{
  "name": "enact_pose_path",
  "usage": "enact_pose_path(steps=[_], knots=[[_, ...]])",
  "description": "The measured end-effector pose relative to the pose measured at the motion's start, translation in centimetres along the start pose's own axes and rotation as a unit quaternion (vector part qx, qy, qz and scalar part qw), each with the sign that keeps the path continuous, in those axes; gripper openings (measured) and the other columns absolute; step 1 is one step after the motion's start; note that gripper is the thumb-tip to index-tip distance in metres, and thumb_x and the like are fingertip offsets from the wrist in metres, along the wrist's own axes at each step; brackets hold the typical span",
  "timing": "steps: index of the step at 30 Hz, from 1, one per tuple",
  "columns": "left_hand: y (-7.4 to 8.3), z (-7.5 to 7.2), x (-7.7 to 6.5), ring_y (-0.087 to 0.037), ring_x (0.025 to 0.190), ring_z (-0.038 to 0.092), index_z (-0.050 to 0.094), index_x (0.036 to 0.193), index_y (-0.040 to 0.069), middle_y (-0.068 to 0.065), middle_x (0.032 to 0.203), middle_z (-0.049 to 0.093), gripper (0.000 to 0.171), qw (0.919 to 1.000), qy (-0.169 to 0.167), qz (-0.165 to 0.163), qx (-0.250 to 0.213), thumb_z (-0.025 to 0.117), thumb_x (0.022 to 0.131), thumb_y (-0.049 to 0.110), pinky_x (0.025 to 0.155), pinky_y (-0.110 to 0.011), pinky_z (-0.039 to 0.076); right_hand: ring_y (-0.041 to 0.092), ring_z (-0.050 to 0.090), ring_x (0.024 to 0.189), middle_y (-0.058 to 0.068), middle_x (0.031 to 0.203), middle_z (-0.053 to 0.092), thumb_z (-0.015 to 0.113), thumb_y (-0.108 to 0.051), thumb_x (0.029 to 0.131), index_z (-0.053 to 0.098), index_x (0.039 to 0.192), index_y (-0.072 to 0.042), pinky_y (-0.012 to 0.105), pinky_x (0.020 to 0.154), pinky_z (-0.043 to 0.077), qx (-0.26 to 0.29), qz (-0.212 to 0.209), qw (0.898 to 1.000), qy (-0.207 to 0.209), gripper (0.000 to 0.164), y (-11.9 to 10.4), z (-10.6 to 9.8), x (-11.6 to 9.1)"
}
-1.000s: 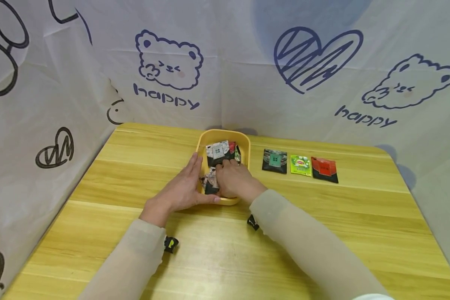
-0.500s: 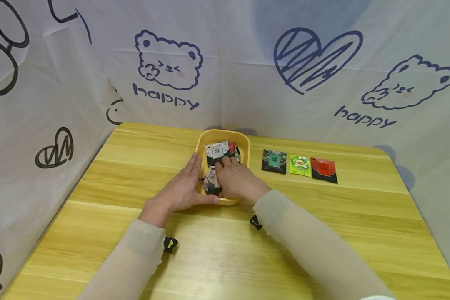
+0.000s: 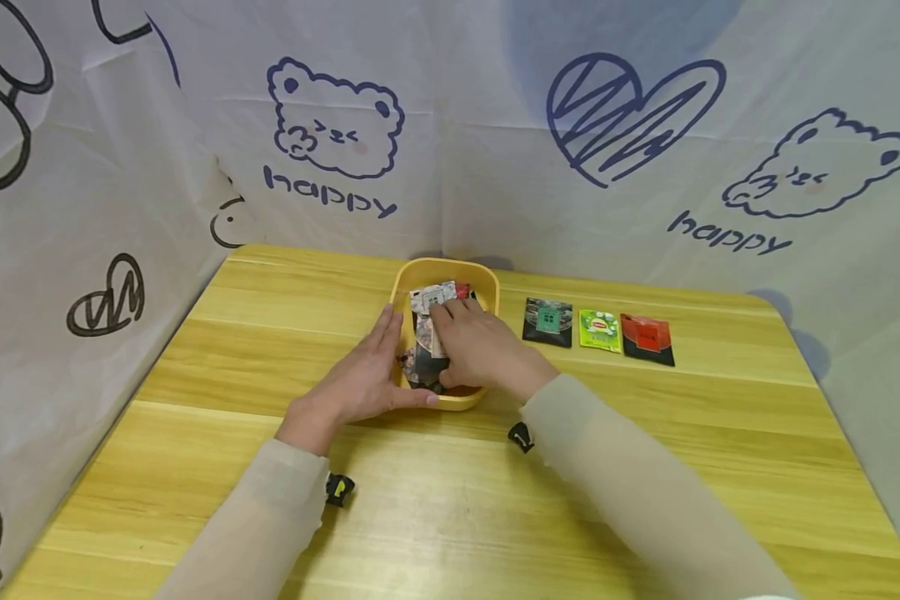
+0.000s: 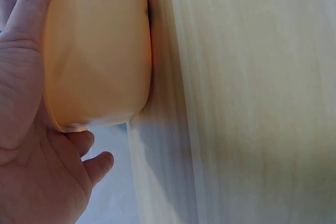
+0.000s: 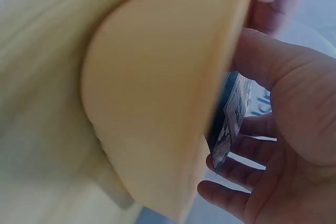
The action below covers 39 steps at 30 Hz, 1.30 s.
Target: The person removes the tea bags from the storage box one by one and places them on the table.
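Observation:
A yellow plastic bin (image 3: 497,292) stands on the table with several tea sachets in it. My left hand (image 3: 356,383) grips its near left corner, thumb along the front rim and fingers against the left side. Over the bin, my right hand (image 3: 487,350) holds a black tea sachet with a floral print (image 3: 426,362) between thumb and fingers. That sachet (image 5: 231,114) shows partly in the right wrist view, beyond the bin's rim. Behind it lie a white-and-black sachet (image 3: 426,297) and a red one (image 3: 462,290), both partly covered by the right hand.
Right of the bin, three sachets lie in a row: black with a green label (image 3: 548,323), yellow-green (image 3: 600,331), and red and black (image 3: 647,339). A white cloth (image 3: 487,192) with drawings hangs behind the wooden table (image 3: 420,517).
My right hand has shifted slightly right, drawing the floral-print sachet up so that more of it shows. The left hand stays on the bin.

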State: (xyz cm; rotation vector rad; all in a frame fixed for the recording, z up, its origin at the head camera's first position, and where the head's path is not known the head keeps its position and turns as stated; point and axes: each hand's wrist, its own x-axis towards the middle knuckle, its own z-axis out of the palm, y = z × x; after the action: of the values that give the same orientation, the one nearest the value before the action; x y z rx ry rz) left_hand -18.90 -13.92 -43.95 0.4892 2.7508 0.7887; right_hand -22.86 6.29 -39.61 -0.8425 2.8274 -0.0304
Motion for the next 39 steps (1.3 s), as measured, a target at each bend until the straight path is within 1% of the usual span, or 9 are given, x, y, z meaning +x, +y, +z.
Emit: enact_pose_path(steps=[1, 5, 8, 10, 15, 19, 26, 32, 39], knots=[[0.0, 0.0, 0.0, -0.039, 0.162, 0.013, -0.006, 0.169, 0.009, -0.01, 0.177, -0.016, 0.143, 1.0, 0.001, 0.001, -0.001, 0.074, 0.078, 0.082, 0.129, -0.053, 0.027, 0.037, 0.041, 0.149, 0.016, 0.161, 0.045, 0.088, -0.045, 0.084, 0.034, 0.162, -0.005, 0.049, 0.124, 0.04, 0.003, 0.0, 1.0, 0.004, 0.103, 0.2, -0.3, -0.2], [0.0, 0.0, 0.0, -0.039, 0.163, 0.012, -0.005, 0.169, 0.006, -0.013, 0.177, -0.015, 0.141, 1.0, 0.005, 0.006, 0.005, 0.076, 0.079, 0.079, 0.13, -0.052, 0.025, 0.038, 0.036, 0.153, 0.018, 0.166, 0.038, 0.087, -0.04, 0.086, 0.029, 0.164, -0.004, 0.051, 0.125, 0.037, 0.03, 0.006, 0.999, 0.019, 0.105, 1.1, -1.8, -1.3], [0.0, 0.0, 0.0, -0.039, 0.163, 0.011, -0.007, 0.169, 0.007, -0.014, 0.177, -0.015, 0.142, 0.9999, 0.007, 0.007, 0.008, 0.077, 0.079, 0.078, 0.13, -0.052, 0.024, 0.038, 0.034, 0.155, 0.018, 0.169, 0.033, 0.087, -0.039, 0.086, 0.024, 0.167, -0.005, 0.053, 0.125, 0.037, 0.049, 0.017, 0.998, 0.034, 0.108, 2.1, -2.7, -2.4], [0.0, 0.0, 0.0, -0.04, 0.163, 0.011, -0.009, 0.169, 0.008, -0.014, 0.177, -0.015, 0.143, 0.9999, 0.008, 0.006, 0.01, 0.077, 0.078, 0.078, 0.13, -0.052, 0.024, 0.038, 0.033, 0.155, 0.018, 0.168, 0.033, 0.086, -0.039, 0.086, 0.023, 0.168, -0.006, 0.055, 0.123, 0.038, 0.057, 0.024, 0.997, 0.045, 0.108, 2.9, -3.0, -3.1], [0.0, 0.0, 0.0, -0.041, 0.162, 0.012, -0.008, 0.169, 0.008, -0.013, 0.177, -0.014, 0.145, 0.9999, 0.01, 0.001, 0.011, 0.077, 0.076, 0.08, 0.129, -0.054, 0.024, 0.04, 0.034, 0.153, 0.021, 0.165, 0.036, 0.086, -0.039, 0.084, 0.026, 0.166, -0.006, 0.058, 0.121, 0.041, 0.074, 0.031, 0.994, 0.074, 0.107, 5.7, -3.2, -5.1], [0.1, 0.0, 0.0, -0.041, 0.162, 0.011, -0.007, 0.169, 0.008, -0.012, 0.177, -0.016, 0.145, 0.9999, 0.007, -0.002, 0.01, 0.078, 0.076, 0.08, 0.129, -0.053, 0.023, 0.043, 0.035, 0.151, 0.022, 0.164, 0.037, 0.088, -0.039, 0.085, 0.029, 0.165, -0.004, 0.06, 0.12, 0.04, 0.078, 0.04, 0.993, 0.084, 0.105, 8.4, -2.8, -6.9], [0.2, 0.1, 0.0, -0.042, 0.162, 0.012, -0.007, 0.169, 0.007, -0.013, 0.176, -0.016, 0.146, 0.9999, 0.006, -0.001, 0.011, 0.078, 0.076, 0.08, 0.129, -0.054, 0.024, 0.049, 0.034, 0.149, 0.027, 0.163, 0.036, 0.084, -0.031, 0.087, 0.028, 0.164, 0.001, 0.065, 0.119, 0.038, 0.072, 0.078, 0.992, 0.073, 0.101, 13.8, -1.9, -10.4], [0.2, 0.1, 0.1, -0.04, 0.162, 0.012, -0.01, 0.169, 0.01, -0.011, 0.177, -0.017, 0.146, 0.9999, 0.003, -0.011, 0.012, 0.077, 0.075, 0.081, 0.129, -0.053, 0.024, 0.055, 0.038, 0.141, 0.035, 0.158, 0.037, 0.083, -0.026, 0.086, 0.026, 0.162, 0.007, 0.069, 0.114, 0.039, 0.057, 0.116, 0.991, 0.041, 0.1, 19.1, -0.9, -13.1], [0.3, 0.0, 0.1, -0.041, 0.162, 0.013, -0.01, 0.169, 0.01, -0.011, 0.176, -0.017, 0.146, 0.9998, 0.0, -0.013, 0.013, 0.077, 0.075, 0.08, 0.129, -0.054, 0.025, 0.062, 0.037, 0.137, 0.042, 0.153, 0.035, 0.081, -0.023, 0.085, 0.026, 0.158, 0.012, 0.075, 0.109, 0.038, 0.04, 0.159, 0.987, 0.007, 0.097, 24.9, 0.3, -15.6]])
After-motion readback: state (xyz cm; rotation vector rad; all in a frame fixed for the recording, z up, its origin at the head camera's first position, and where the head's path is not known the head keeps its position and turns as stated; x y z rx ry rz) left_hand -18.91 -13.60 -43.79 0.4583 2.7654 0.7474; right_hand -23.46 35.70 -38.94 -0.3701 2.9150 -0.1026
